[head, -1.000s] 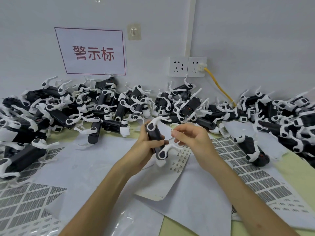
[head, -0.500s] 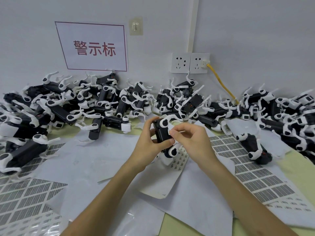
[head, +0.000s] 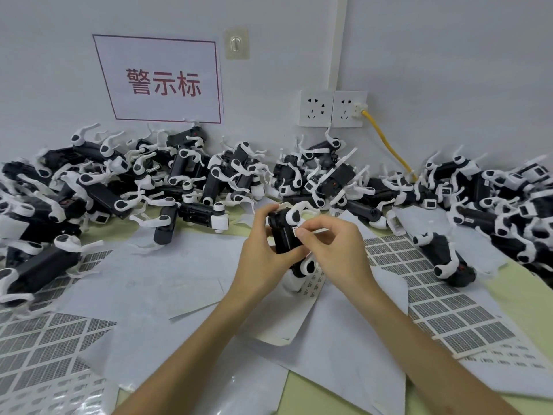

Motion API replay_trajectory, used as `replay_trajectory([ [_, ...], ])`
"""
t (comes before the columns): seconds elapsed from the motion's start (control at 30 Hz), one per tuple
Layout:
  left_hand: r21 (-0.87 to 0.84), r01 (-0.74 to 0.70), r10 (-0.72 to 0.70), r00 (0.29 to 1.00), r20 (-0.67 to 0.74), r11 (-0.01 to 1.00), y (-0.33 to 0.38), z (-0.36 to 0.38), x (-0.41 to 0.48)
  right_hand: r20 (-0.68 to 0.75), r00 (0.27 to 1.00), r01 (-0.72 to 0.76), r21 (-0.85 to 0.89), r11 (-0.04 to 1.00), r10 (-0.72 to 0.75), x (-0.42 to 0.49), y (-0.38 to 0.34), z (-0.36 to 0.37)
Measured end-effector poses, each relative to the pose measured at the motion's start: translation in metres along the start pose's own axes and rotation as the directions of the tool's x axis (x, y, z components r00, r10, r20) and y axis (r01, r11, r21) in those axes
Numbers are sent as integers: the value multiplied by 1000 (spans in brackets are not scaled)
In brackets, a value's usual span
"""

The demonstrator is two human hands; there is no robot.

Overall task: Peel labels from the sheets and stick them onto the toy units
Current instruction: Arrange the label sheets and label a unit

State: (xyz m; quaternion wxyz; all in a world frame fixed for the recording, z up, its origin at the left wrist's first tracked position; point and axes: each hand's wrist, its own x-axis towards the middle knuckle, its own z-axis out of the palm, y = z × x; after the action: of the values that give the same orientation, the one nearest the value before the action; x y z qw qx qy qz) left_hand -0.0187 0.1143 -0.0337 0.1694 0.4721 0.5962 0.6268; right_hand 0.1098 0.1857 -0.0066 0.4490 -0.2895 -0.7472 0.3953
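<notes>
My left hand [head: 263, 259] grips a black toy unit with white legs [head: 284, 235], held upright above the papers. My right hand [head: 335, 250] pinches a small white label [head: 296, 231] against the unit's side with thumb and forefinger. Under the hands lies a label sheet with small printed labels [head: 311, 287]. A sheet of grey rectangular labels [head: 434, 301] lies to the right, another [head: 39, 348] at the lower left.
A long heap of black-and-white toy units [head: 185, 181] runs along the wall. One unit [head: 446, 259] lies apart at the right. White backing papers [head: 167, 283] cover the table. A yellow cable [head: 389, 145] hangs from the wall socket [head: 348, 109].
Both hands have lifted the unit slightly and turned it more upright. My right fingers have moved from beside the unit onto its side, pressing the label there.
</notes>
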Motion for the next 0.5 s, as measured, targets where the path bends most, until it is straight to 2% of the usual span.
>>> replay_trajectory([
  [0.5,79,2,3,998,-64,997,5,3,-5,-30,999,-18,8,1000,18,-2,3,2],
])
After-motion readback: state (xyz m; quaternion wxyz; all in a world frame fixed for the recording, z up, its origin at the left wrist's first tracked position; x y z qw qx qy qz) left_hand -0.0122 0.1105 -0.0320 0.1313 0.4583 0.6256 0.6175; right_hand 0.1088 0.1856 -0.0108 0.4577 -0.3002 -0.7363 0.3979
